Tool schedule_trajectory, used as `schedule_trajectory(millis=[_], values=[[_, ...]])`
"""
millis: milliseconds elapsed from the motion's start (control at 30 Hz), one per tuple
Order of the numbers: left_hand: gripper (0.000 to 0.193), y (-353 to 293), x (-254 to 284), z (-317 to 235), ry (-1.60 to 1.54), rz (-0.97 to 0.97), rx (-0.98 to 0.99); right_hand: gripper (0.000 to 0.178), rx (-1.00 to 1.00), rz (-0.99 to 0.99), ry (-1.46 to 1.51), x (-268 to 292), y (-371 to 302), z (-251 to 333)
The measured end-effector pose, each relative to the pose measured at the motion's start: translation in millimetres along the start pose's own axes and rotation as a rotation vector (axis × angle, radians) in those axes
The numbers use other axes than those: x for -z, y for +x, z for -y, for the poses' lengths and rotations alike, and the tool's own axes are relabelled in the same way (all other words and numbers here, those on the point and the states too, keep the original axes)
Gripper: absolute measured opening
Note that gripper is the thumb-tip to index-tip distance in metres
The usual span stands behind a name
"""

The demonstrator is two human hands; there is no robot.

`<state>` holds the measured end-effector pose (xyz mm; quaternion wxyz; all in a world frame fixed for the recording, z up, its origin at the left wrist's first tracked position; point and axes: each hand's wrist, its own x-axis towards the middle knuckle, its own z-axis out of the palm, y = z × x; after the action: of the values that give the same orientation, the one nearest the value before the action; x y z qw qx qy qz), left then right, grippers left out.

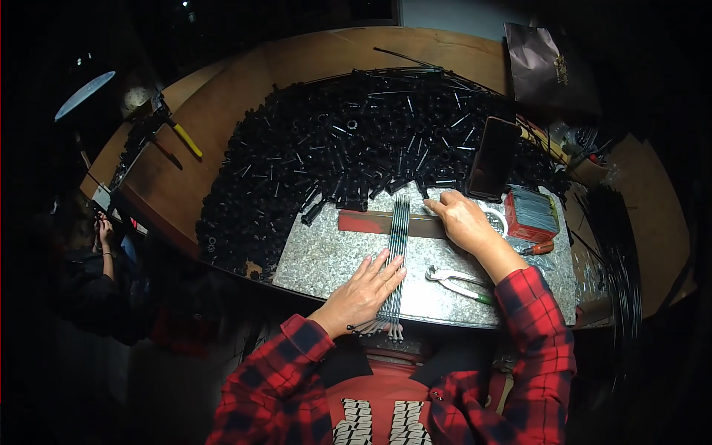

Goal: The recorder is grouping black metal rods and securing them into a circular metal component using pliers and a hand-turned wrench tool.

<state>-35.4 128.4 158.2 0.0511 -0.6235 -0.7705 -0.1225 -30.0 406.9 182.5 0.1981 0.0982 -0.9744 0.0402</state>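
Observation:
A row of thin metal rods [398, 237] lies side by side, their far ends resting across a long red and dark bar [363, 221]. The knobbed near ends stick out past the front edge of the speckled slab [319, 256]. My left hand [361, 293] lies on the rods with its fingers stretched out, pressing them from above. Over the right part of the bar, my right hand [463, 221] has its fingers drawn together close to the front of a heap of black tubular parts [334, 141]. Whatever its fingertips hold is too small to make out. Pincers [456, 276] with green handles lie below that hand.
Behind the bar a dark phone [493, 157] leans against the heap. To the right are a red box of thin pieces [532, 213], a screwdriver [539, 248] and long black rods [619, 259]. A yellow-handled tool [185, 139] hangs at left; another person's hand [105, 233] is beyond.

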Motion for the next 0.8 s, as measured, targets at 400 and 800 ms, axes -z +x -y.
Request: schedule_trajectory(millis=[400,800], values=[[0.095,-0.4,-0.1,-0.6,-0.021,0.013,0.016,0.035,0.023,-0.009,0.017,0.6,3.3,3.5],[0.099,-0.9,9.7,-3.6,-0.177,0.072,0.104,0.01,0.059,-0.031,0.089,0.4,10.5,-7.6]])
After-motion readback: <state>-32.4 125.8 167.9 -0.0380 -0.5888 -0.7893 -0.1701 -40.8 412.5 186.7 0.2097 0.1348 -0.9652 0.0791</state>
